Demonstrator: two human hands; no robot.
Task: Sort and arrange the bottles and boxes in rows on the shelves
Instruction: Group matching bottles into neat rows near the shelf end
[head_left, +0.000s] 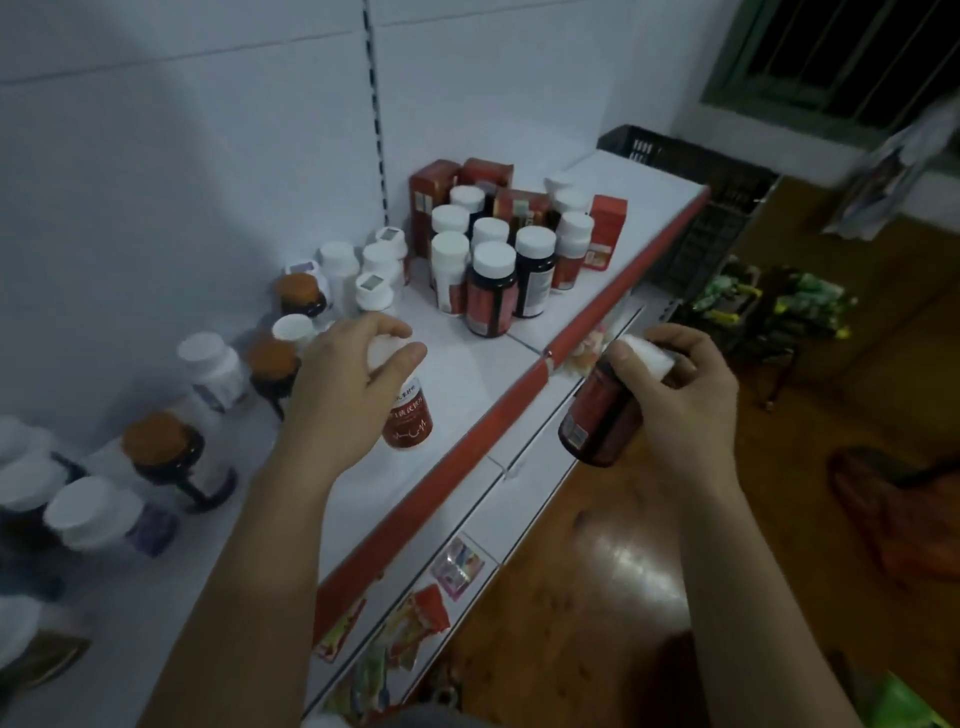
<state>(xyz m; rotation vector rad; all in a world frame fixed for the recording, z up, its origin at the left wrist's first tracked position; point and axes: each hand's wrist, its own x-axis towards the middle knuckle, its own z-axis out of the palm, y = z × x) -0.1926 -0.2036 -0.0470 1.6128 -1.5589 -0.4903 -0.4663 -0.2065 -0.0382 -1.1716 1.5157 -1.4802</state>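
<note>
Red bottles (410, 421) (597, 421), seemingly, in both hands (348, 374) (675, 384).

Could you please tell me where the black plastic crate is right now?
In the head view the black crate sits upper right, at the far end of the shelf, just beyond the red boxes and below the green-framed window.

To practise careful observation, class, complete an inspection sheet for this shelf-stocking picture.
Surface: white shelf, red front edge.
Job's things: red boxes and white-capped bottles grouped at the far end; orange-capped bottles further left.
Clutter: coloured packets on the lower shelf; black crate beyond the shelf's end.
Hands: left hand grips a red-labelled bottle over the shelf; right hand grips a dark red bottle past the edge.
Cables: nothing seen.
Surroundings: wooden floor, green-framed window.
</note>
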